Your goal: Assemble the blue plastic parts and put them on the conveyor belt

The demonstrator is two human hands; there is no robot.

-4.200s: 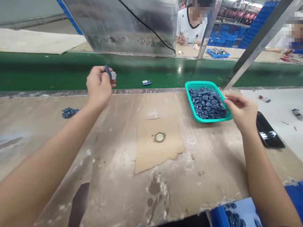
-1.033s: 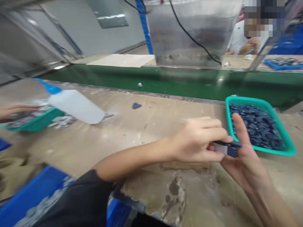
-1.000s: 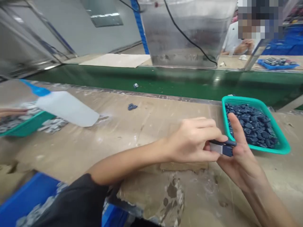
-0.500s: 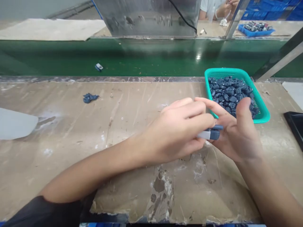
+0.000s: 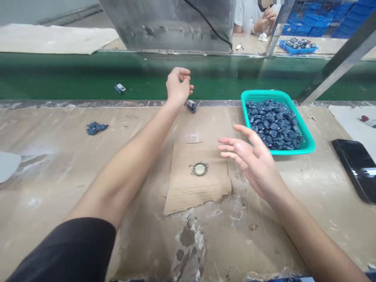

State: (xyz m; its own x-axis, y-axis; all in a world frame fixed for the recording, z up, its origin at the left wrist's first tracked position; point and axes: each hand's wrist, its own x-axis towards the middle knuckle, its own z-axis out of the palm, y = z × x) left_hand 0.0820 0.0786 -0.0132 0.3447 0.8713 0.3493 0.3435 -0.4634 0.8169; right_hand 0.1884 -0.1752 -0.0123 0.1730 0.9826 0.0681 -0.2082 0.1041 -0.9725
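My left hand reaches out over the near edge of the green strip, its fingers loosely curled and apart, with nothing in them. Just below it a small grey and dark blue piece is at the table's far edge, not touching the fingers. My right hand hovers left of and in front of the teal basket, fingers spread and holding nothing. The basket is full of dark blue pieces. Between my arms a round metal item with a beaded rim lies on a torn cardboard piece.
Dark blue pieces lie at the left, another grey and blue piece on the green strip. A black phone is at the right. A slanted metal post stands behind the basket. Across the strip sits a person.
My hands have moved apart. My left hand went forward and left, and the grey and blue piece left it. The round item and cardboard now show. The whole view has shifted slightly.
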